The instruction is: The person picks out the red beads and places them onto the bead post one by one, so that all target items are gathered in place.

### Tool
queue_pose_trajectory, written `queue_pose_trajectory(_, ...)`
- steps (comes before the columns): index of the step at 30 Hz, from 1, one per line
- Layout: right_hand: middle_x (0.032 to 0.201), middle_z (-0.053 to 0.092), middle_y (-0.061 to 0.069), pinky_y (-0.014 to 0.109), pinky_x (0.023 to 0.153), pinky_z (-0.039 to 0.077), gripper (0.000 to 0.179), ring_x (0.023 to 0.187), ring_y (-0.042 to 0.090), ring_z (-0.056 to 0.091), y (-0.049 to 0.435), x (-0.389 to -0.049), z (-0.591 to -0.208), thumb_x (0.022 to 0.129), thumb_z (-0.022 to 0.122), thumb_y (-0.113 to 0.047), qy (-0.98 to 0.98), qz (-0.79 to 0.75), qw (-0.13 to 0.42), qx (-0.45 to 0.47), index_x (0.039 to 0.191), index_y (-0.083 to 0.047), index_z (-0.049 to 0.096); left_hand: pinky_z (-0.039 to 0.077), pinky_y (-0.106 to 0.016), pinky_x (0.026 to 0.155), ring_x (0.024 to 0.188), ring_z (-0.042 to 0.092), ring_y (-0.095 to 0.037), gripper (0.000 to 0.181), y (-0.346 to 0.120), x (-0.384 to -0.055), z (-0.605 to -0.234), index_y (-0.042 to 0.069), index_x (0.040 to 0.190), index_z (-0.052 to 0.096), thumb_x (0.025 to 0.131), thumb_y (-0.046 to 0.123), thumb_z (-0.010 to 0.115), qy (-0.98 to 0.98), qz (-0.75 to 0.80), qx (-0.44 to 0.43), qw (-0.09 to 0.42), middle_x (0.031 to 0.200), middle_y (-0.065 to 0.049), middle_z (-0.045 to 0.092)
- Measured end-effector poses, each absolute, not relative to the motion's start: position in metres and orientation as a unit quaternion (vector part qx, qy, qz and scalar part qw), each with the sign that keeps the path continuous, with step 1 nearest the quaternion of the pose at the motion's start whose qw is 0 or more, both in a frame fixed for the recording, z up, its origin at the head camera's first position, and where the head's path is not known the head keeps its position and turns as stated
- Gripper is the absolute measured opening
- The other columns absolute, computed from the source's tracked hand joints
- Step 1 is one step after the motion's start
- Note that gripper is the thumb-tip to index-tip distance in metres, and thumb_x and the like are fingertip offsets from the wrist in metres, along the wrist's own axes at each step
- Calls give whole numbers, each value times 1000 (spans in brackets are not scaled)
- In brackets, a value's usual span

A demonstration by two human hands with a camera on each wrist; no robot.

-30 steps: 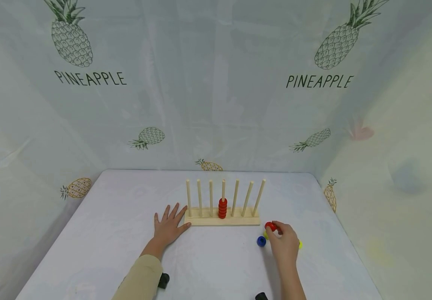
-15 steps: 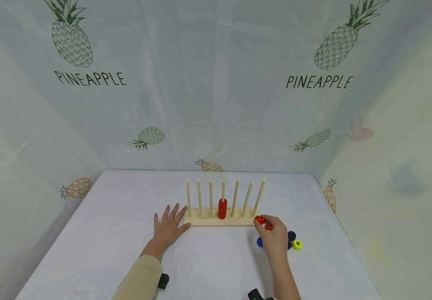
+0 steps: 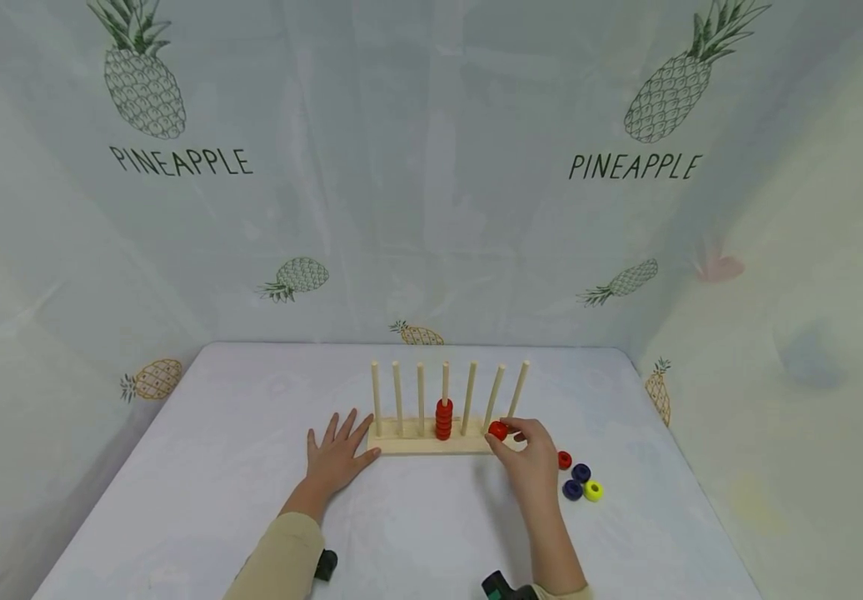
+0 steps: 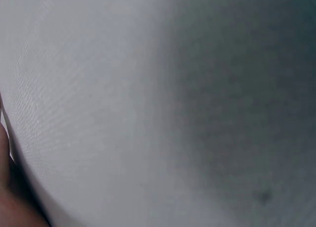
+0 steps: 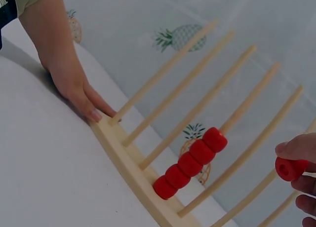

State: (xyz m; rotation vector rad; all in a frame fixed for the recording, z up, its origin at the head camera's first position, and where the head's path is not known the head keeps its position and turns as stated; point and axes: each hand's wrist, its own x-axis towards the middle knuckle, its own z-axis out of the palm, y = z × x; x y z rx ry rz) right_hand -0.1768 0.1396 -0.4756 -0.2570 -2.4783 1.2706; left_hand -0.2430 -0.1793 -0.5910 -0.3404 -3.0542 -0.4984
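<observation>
A wooden peg rack (image 3: 431,446) with several upright pegs stands on the table. Its middle peg carries a stack of several red beads (image 3: 443,420); the other pegs look bare. My right hand (image 3: 533,462) pinches a red bead (image 5: 290,169) between thumb and fingers, in front of the pegs at the rack's right end. The bead's hole shows in the right wrist view. At the rack's left end, my left hand (image 3: 335,460) lies flat with fingers spread, thumb and index finger touching the base. The left wrist view shows mostly blurred white cloth.
To the right of my right hand lie a loose red bead (image 3: 565,460), dark blue beads (image 3: 572,490) and a yellow bead (image 3: 593,491). Other beads may be hidden behind that hand. A pineapple-print cloth (image 3: 431,208) hangs behind the white table (image 3: 416,533).
My right hand has moved left and up from the loose beads to the rack's right end, carrying the red bead. More loose beads show on its right. My left hand stays put.
</observation>
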Motion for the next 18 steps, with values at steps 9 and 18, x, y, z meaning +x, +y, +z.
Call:
queue_pose_trajectory(9, 98, 63, 2, 35, 75, 50, 33, 94, 24, 56, 126, -178, -463, 78, 83, -19, -864, 469, 168, -73, 108, -9, 73, 0, -73, 104, 146, 12, -40, 74, -181, -243, -594, 28, 153, 34, 92, 68, 45, -980, -164, -109, 21, 160, -8, 23)
queue_pose_trajectory(18, 97, 61, 0, 35, 75, 51, 35, 93, 22, 55, 113, -181, -447, 77, 85, -17, -852, 487, 182, -60, 109, -9, 73, -2, -73, 104, 146, 9, -39, 76, -181, -244, -597, 28, 154, 32, 91, 69, 45, -981, -160, -106, 12, 161, -8, 21)
